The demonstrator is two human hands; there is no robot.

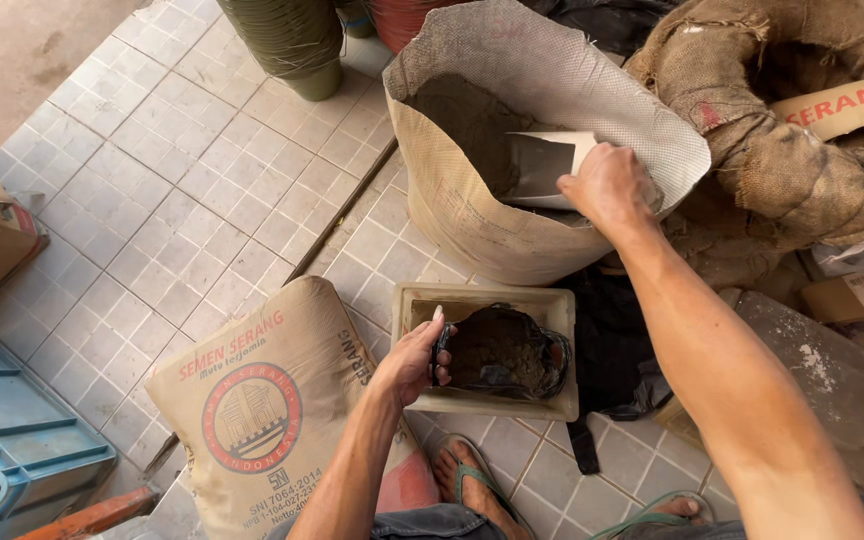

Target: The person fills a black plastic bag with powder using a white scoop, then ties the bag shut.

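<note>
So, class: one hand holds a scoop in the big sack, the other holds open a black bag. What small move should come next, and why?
Probably lift the loaded scoop with the right hand toward the black bag, since the left hand holds its rim open and it is only partly filled.

Scoop handle hidden inside right hand

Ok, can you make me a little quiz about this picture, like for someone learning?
1. True or false: the right hand holds a scoop inside the open sack.
2. What does the left hand grip?
3. Where does the black plastic bag sit: A) on the blue crate, B) in the beige tray, C) on a burlap sack?

Key
1. True
2. The black plastic bag's edge
3. B
</note>
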